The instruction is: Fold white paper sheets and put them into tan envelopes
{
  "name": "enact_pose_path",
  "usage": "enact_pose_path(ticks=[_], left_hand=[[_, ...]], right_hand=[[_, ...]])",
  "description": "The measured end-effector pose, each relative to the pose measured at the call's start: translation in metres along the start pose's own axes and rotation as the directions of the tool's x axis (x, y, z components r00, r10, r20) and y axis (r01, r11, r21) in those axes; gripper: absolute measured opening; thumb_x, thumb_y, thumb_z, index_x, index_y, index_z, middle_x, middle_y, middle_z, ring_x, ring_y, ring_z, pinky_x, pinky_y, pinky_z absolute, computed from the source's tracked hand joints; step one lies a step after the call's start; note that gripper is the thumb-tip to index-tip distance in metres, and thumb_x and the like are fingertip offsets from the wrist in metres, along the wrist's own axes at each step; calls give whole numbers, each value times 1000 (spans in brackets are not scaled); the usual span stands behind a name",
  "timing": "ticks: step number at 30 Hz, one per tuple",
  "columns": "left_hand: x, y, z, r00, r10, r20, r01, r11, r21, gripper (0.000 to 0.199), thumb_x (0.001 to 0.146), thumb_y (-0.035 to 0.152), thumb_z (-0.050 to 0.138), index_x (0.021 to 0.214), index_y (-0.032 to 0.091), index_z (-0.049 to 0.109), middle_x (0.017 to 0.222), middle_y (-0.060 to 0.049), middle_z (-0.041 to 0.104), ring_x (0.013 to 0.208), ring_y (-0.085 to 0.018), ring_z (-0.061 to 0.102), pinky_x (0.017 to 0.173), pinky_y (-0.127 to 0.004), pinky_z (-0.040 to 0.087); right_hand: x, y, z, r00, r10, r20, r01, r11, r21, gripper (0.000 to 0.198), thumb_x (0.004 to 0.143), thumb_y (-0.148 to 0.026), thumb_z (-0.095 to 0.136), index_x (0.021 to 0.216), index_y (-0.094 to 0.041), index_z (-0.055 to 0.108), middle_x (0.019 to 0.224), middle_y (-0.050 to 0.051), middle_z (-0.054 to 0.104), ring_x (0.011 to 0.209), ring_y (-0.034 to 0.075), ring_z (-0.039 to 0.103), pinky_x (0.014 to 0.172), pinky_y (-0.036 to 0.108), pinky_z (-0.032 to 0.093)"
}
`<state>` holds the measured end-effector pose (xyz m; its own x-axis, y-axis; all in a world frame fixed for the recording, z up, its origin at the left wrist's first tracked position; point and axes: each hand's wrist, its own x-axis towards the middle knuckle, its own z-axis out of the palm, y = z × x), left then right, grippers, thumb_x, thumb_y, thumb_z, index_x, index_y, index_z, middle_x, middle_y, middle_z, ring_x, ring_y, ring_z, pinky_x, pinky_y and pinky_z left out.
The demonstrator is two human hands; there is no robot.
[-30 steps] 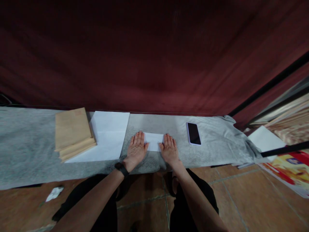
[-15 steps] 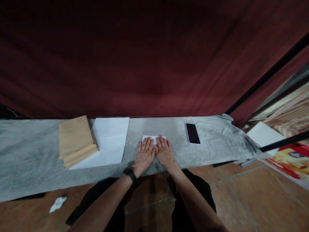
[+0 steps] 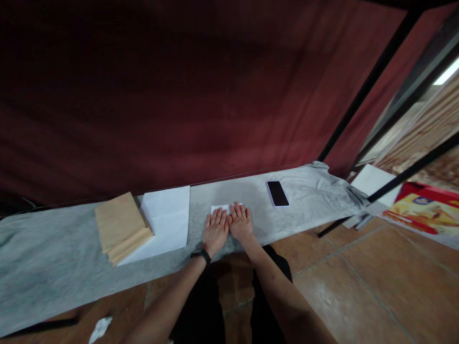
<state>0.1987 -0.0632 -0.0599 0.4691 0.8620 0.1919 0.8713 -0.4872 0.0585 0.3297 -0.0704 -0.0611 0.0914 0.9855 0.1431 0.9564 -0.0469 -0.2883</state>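
Note:
My left hand (image 3: 215, 233) lies flat, fingers stretched out, on a small white piece of paper (image 3: 220, 208) on the grey cloth. Beside it, my right hand (image 3: 241, 224) also rests flat on the paper, the two thumbs close together. Most of the paper is hidden under both hands; only its far edge shows, so I cannot tell whether it is folded. A black band (image 3: 201, 255) is around my left wrist. Left of my hands lie large white sheets (image 3: 170, 217), partly covered by a stack of brown envelopes (image 3: 120, 222).
To the right of my hands a phone (image 3: 277, 194) lies on the grey cloth (image 3: 304, 200). A dark red curtain (image 3: 215, 119) hangs behind the narrow bench. Black metal bars (image 3: 373, 81) stand at the right, near a red and yellow box (image 3: 426, 210). White crumpled tissue (image 3: 101, 328) lies on the tiled floor.
The camera view has tilted and shifted, so the bench now slopes in the picture. Both hands stay flat on the paper, with little visible movement over it.

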Motion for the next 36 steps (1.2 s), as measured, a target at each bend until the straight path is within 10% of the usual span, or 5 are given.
enact_pose_path(ticks=[36], left_hand=[[-4,-7,3,999,-43,-19,41,995,-85,51,101,27,30,146,13,48,153,-11,47,145,-21,39,121,-44,32]], right_hand=[[-2,1,-10,998,-15,69,12,998,56,55,105,-39,30,155,-18,33,162,11,24,151,30,26,121,54,16]])
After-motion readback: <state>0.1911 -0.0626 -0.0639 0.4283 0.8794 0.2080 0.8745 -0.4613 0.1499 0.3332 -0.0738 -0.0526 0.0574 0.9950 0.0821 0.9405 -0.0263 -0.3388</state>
